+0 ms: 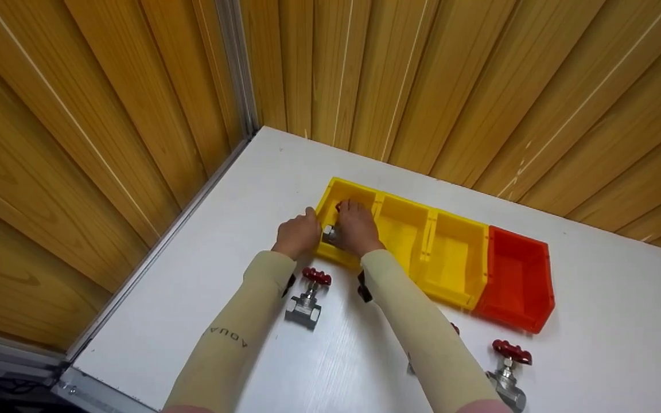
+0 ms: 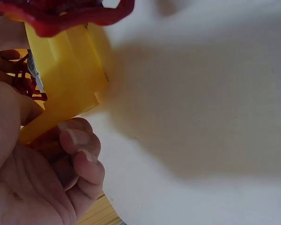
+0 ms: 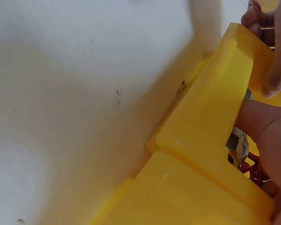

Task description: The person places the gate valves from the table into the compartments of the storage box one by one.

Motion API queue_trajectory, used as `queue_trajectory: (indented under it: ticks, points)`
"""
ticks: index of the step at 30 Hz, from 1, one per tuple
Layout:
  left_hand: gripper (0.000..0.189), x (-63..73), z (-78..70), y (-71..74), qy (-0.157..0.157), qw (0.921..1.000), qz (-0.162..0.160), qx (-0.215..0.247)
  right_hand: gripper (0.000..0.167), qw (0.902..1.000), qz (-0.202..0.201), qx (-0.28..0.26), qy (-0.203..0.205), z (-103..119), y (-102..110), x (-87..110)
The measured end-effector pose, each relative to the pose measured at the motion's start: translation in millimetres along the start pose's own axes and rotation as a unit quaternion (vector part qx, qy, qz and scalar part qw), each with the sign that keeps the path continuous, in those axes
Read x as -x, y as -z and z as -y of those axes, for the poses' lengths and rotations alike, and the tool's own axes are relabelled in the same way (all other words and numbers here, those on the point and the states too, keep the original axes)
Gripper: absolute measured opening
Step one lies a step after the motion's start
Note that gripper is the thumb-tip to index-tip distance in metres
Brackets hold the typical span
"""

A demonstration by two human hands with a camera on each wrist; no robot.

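My left hand [image 1: 298,234] pinches the left wall of the leftmost yellow bin [image 1: 330,252]. In the left wrist view, the thumb lies on the inside and the curled fingers [image 2: 84,150] are outside the wall. Down inside that bin, my right hand [image 1: 356,228] holds a metal valve [image 1: 329,234] with a red handwheel. The right wrist view shows part of this valve [image 3: 241,143] beside the thumb; the hand hides much of it. Another valve [image 1: 306,307] with a red handwheel stands on the table just in front of the bin.
Two more yellow bins [image 1: 457,221] and a red bin [image 1: 545,287] continue the row to the right. Near the right forearm is a valve [image 1: 505,378], and another is mostly hidden under that arm. Wood-patterned walls [image 1: 422,86] border the white table [image 1: 210,275].
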State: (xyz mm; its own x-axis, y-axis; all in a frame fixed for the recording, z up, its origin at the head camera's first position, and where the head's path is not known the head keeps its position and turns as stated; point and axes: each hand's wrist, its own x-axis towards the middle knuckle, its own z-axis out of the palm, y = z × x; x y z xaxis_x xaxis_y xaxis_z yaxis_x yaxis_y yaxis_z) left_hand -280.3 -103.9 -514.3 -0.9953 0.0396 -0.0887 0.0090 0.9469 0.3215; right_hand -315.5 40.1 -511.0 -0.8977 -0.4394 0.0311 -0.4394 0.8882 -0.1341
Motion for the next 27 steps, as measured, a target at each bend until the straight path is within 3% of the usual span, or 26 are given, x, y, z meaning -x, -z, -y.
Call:
queue_trajectory:
  ticks: [7,12,19,27]
  points:
    - [0.033,-0.6,0.0,-0.5,-0.008,1.0,0.001,0.003,0.065,0.9993,-0.024,0.03,0.001,0.8,-4.2,1.7]
    - [0.034,-0.3,0.4,1.0,-0.001,1.0,0.002,0.002,0.062,0.999,-0.037,0.023,0.003,2.5,-4.8,2.0]
    - [0.028,0.6,0.7,2.1,0.008,0.9997,0.008,0.021,0.066,0.9995,-0.031,0.007,0.0,4.2,-3.3,3.0]
    - [0.031,-2.4,0.0,1.3,0.016,0.9995,0.019,0.022,0.059,0.9997,-0.021,-0.013,0.002,1.5,-1.4,2.8]
